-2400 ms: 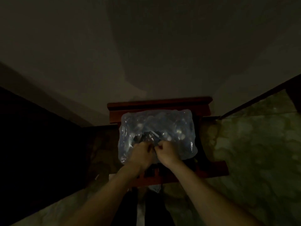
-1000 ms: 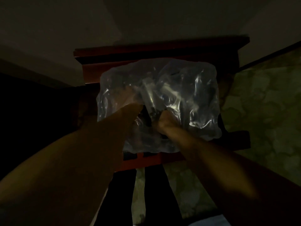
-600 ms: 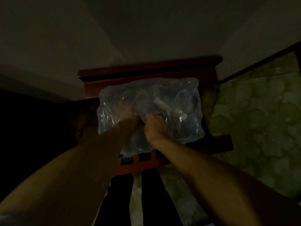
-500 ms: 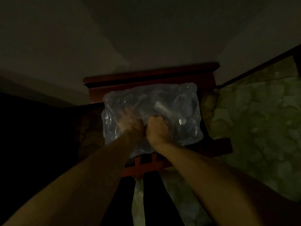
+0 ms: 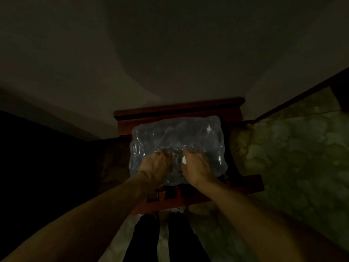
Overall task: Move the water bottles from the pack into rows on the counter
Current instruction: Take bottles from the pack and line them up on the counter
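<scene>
**Q:** What did the head view show?

**A:** A very dim room, seen from above. A shrink-wrapped pack of water bottles (image 5: 177, 146) sat on a dark red wooden stand (image 5: 179, 110) against a pale wall. Two bare forearms reached in from the bottom edge to the near side of the pack.

**Q:** What were the hands doing?

**A:** The left hand (image 5: 154, 166) was curled with its fingers bunched into the clear plastic wrap (image 5: 205, 135). The right hand (image 5: 196, 167) was also curled, close beside it, and a small white bottle cap (image 5: 183, 160) showed at its thumb side. In the gloom I could not tell whether the right hand gripped the wrap or the bottle under that cap.

**Q:** Where were the bottles?

**A:** Apparently all inside the pack on the stand. Their outlines were only faint glints through the plastic, so no count was possible. No loose bottle showed anywhere in view.

**Q:** Which step did that suggest?

**A:** Opening the pack, I judged. A gap seemed to sit between the hands, where the cap was exposed, so the task looked barely begun.

**Q:** What would the next move call for?

**A:** Probably widening the tear, then closing one hand round a bottle and lifting it clear while the other steadied the pack. A mottled greenish surface (image 5: 302, 152) lay to the right; whether that was the counter, I could not say.
</scene>
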Demonstrator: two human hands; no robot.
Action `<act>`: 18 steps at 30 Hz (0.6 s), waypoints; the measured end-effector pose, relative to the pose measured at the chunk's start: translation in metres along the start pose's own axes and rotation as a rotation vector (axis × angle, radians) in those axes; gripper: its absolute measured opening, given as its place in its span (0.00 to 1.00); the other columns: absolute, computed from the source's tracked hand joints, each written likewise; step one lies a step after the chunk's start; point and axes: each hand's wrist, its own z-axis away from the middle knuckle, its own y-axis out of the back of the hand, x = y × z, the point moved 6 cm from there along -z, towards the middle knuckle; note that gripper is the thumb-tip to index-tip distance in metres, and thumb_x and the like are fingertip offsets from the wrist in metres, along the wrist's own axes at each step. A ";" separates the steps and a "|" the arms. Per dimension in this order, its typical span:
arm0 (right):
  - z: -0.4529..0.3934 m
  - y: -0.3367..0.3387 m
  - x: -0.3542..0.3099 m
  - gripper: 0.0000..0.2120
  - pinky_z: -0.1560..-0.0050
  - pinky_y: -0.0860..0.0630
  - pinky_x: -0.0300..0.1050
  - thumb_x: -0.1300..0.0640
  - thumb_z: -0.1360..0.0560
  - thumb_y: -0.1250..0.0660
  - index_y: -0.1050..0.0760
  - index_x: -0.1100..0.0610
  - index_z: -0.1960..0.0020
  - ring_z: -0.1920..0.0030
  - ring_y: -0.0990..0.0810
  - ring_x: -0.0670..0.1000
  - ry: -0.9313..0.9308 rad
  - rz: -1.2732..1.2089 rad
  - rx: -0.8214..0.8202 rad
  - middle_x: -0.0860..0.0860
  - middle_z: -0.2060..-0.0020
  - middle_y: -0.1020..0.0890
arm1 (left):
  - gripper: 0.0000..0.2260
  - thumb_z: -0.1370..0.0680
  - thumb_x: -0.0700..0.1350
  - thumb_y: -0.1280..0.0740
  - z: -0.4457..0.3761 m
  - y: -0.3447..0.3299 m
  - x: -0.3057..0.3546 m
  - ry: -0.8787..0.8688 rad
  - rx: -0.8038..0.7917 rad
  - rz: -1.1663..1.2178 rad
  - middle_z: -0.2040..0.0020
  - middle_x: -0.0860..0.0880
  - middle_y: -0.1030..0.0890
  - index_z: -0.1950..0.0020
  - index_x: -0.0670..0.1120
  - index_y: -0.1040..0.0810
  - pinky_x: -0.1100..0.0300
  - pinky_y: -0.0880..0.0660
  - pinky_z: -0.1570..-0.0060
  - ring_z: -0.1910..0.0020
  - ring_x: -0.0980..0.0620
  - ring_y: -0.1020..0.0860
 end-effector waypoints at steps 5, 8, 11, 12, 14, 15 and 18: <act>0.011 0.032 0.001 0.13 0.44 0.24 0.49 0.57 0.21 0.36 0.28 0.55 0.37 0.40 0.22 0.58 0.014 -0.104 0.015 0.57 0.39 0.23 | 0.17 0.18 0.51 0.39 0.020 0.039 -0.014 0.016 0.129 0.128 0.40 0.44 0.24 0.32 0.45 0.33 0.57 0.30 0.58 0.47 0.46 0.21; 0.018 0.056 -0.005 0.11 0.49 0.23 0.49 0.54 0.22 0.35 0.27 0.56 0.41 0.43 0.22 0.58 0.033 -0.125 0.026 0.57 0.41 0.22 | 0.19 0.19 0.56 0.39 0.032 0.061 -0.018 0.010 0.191 0.196 0.41 0.46 0.22 0.33 0.47 0.32 0.57 0.31 0.59 0.48 0.47 0.20; 0.023 0.082 -0.011 0.14 0.56 0.25 0.46 0.52 0.25 0.31 0.27 0.56 0.43 0.46 0.20 0.56 0.027 -0.155 0.049 0.54 0.45 0.19 | 0.19 0.22 0.54 0.33 0.043 0.087 -0.032 0.041 0.230 0.449 0.41 0.47 0.20 0.34 0.47 0.28 0.57 0.26 0.53 0.46 0.48 0.20; 0.025 0.092 -0.013 0.15 0.56 0.24 0.47 0.51 0.27 0.30 0.26 0.56 0.44 0.47 0.20 0.55 0.023 -0.183 0.059 0.53 0.47 0.19 | 0.18 0.23 0.52 0.31 0.046 0.095 -0.036 0.041 0.240 0.523 0.42 0.47 0.20 0.36 0.46 0.25 0.57 0.25 0.52 0.47 0.48 0.21; 0.027 0.111 -0.018 0.16 0.53 0.21 0.50 0.49 0.29 0.28 0.24 0.56 0.46 0.50 0.19 0.54 0.018 -0.232 0.091 0.52 0.50 0.18 | 0.17 0.25 0.50 0.28 0.051 0.111 -0.041 0.036 0.257 0.606 0.43 0.46 0.20 0.40 0.45 0.23 0.56 0.24 0.50 0.47 0.48 0.22; 0.028 0.120 -0.020 0.16 0.52 0.20 0.50 0.49 0.30 0.27 0.23 0.55 0.47 0.50 0.19 0.54 0.015 -0.248 0.109 0.52 0.51 0.17 | 0.17 0.26 0.50 0.27 0.053 0.120 -0.042 0.039 0.264 0.623 0.42 0.46 0.22 0.41 0.45 0.23 0.55 0.24 0.47 0.45 0.47 0.22; 0.031 0.142 -0.032 0.15 0.53 0.19 0.51 0.49 0.31 0.26 0.22 0.56 0.49 0.53 0.18 0.53 0.038 -0.297 0.150 0.52 0.54 0.17 | 0.19 0.26 0.49 0.27 0.058 0.140 -0.044 0.066 0.289 0.636 0.35 0.46 0.29 0.38 0.44 0.23 0.52 0.26 0.38 0.39 0.45 0.26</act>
